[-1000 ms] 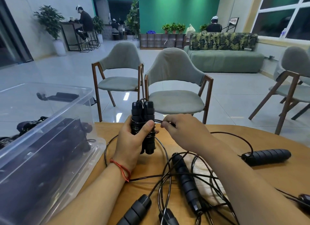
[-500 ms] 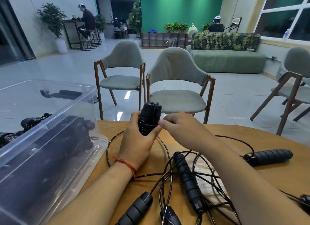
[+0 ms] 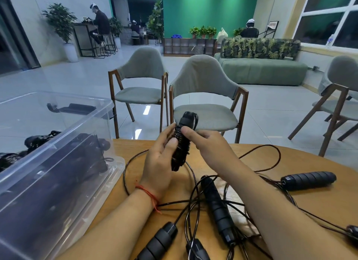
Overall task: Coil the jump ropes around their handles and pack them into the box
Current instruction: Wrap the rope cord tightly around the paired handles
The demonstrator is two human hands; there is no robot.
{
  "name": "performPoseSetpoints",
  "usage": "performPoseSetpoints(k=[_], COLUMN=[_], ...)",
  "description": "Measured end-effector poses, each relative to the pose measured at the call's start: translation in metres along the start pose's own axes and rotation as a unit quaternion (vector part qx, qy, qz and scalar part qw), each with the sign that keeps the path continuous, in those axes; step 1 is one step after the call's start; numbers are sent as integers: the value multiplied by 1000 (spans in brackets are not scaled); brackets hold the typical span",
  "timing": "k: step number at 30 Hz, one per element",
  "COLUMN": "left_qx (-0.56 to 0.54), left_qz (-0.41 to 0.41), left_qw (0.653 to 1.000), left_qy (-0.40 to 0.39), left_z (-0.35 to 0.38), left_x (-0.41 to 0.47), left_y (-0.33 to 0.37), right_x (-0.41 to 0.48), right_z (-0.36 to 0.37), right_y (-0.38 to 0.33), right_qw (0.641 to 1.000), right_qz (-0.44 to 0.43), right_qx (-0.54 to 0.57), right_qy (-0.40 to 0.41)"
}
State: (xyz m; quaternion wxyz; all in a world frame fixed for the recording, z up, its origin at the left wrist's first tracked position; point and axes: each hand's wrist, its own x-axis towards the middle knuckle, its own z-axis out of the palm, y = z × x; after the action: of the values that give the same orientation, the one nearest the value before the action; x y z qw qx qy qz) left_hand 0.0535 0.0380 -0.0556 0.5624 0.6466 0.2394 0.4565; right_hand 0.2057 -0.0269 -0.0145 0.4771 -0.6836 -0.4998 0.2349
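Note:
A black jump rope bundle, two handles with cord wound round them, stands tilted above the wooden table. My left hand holds it between thumb and fingers from the left. From the right, my right hand pinches its upper part with the thumb on the coils. A loose cord trails from it across the table. The clear plastic box at left holds several dark coiled ropes.
Loose black handles lie on the table: one at right, one in the middle, one near my left forearm. Tangled cords loop between my arms. Grey chairs stand beyond the table's far edge.
The bundle has tipped from upright to leaning right at the top. My right hand has moved from the cord beside it onto the bundle itself, and my left grip has loosened.

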Motion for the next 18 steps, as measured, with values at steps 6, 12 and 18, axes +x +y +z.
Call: performPoseSetpoints(k=[6,12,18], left_qx=[-139,-84,-70], left_qz=[-141,-197,-161], left_qw=[979,976,984], left_qy=[-42,-44,-34], left_z=[3,-5,-5], left_x=[2,8,8], left_y=[9,11,3], right_x=[5,6,3], right_z=[-9,-11,-11], right_y=[7,14,9], right_qw=[995,989,988], right_qz=[32,60,52], right_qx=[66,58,53], right_qy=[-68,-120,-134])
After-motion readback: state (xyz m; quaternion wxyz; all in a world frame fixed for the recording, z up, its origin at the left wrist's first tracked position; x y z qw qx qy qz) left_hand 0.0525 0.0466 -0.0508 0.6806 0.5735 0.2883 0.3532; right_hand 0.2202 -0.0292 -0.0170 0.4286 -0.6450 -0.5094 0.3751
